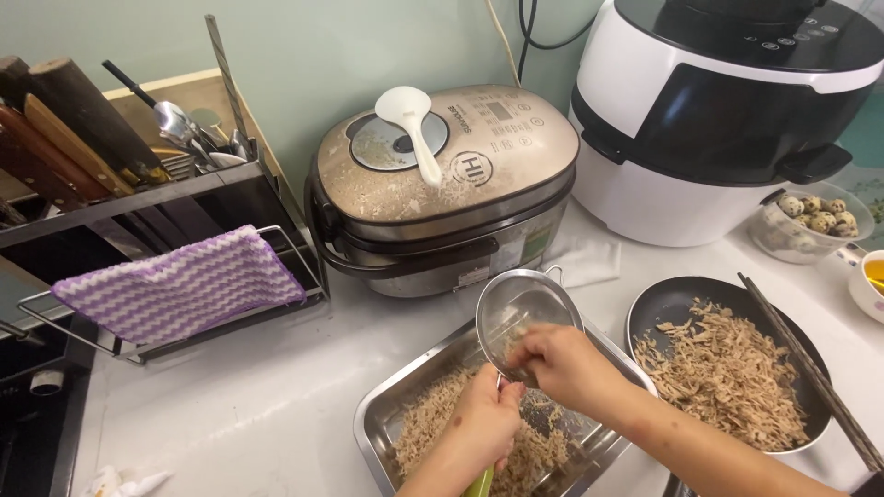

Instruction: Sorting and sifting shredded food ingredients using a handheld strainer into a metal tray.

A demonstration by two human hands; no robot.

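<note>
On the white desk (249, 405) in front of the rice cooker (442, 184), the left hand (483, 423) grips a sieve (525, 317) over a tray (387, 414) already part filled with fine shreds, the right hand (566, 364) rubs inside, and the pan (727, 359) beside the tray is full.

Pale green wall (350, 46) behind, plain and evenly lit. White tabletop (249, 405) below, glossy, catching soft light. Black cable (529, 28) down the wall near the top edge. Dark metal rack (184, 193) at left (knife handles, a ladle and a wooden board crowded on top), with a purple-and-white zigzag cloth (180, 281) draped over its rail. Black hob edge (37, 423) at far left, flush with the tabletop.
</note>
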